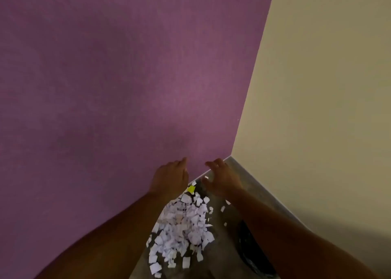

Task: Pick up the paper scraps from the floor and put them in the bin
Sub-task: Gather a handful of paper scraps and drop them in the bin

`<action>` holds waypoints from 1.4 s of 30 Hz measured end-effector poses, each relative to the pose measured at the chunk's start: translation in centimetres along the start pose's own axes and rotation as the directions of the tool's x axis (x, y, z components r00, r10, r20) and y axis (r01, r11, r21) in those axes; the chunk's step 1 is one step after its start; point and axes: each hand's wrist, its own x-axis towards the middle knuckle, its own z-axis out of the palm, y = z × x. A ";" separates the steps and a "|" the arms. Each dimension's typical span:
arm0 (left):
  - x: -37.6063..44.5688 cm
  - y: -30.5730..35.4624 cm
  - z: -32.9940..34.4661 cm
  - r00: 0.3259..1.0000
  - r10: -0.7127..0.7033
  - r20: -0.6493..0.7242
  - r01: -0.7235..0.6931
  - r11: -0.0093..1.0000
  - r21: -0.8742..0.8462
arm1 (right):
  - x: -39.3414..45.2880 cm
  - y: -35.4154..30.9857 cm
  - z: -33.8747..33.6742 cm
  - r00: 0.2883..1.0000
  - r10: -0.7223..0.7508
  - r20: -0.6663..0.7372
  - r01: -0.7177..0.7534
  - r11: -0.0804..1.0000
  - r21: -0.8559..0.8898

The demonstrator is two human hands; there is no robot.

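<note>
White paper scraps (182, 228) are lying heaped on the grey floor (220, 255), one yellow scrap (191, 188) among them; both hands, left hand (169, 178) and right hand (222, 179), are hovering spread and empty.

Grey floor (213, 264), narrow wedge running into the far corner where purple and cream walls meet. Heap of white paper scraps (182, 225) lies along the purple-wall edge, mid to near part of the wedge. One yellow scrap (191, 189) at heap's far end, twd the corner. Few loose white bits on the cream-wall side. Dark, partly hidden object (251, 249) near the cream-wall edge, can't tell what.
</note>
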 end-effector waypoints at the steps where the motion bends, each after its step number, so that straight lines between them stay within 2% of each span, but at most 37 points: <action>1: -0.3 -0.4 0.4 0.999 -0.009 0.036 0.010 1.000 -0.007 | -0.1 -0.1 0.6 1.000 0.015 0.016 -0.015 1.000 0.016; 3: -0.8 -1.3 2.2 0.998 -0.005 0.069 0.009 0.998 -0.058 | -0.2 -0.1 2.0 0.997 0.066 0.050 -0.068 0.997 0.039; 7: -1.8 -3.5 5.6 0.974 -0.058 0.221 0.079 0.993 -0.089 | -0.4 0.0 5.5 0.979 0.160 0.123 -0.169 0.983 0.066; 18: -1.5 -10.1 18.9 0.906 -0.102 0.411 0.179 0.972 -0.152 | 2.0 3.2 18.7 0.922 0.325 0.208 -0.357 0.924 0.135; 25: -0.2 -14.5 31.4 0.880 -0.157 0.449 0.259 0.950 -0.175 | 4.9 8.6 30.6 0.887 0.414 0.207 -0.450 0.875 0.179; 31: -0.4 -17.3 44.7 0.829 -0.233 0.509 0.380 0.902 -0.206 | 7.2 13.6 42.4 0.855 0.491 0.168 -0.518 0.825 0.226; 33: -0.2 -18.1 49.4 0.790 -0.280 0.545 0.479 0.837 -0.265 | 7.8 15.5 46.5 0.847 0.507 0.160 -0.531 0.812 0.243; 37: 0.2 -19.7 58.3 0.645 -0.413 0.643 0.732 0.576 -0.364 | 9.1 19.4 54.3 0.816 0.549 0.181 -0.578 0.766 0.282; 42: 0.3 -22.5 68.6 0.512 -0.525 0.680 0.855 0.386 -0.346 | 10.9 23.9 63.6 0.754 0.636 0.165 -0.648 0.680 0.343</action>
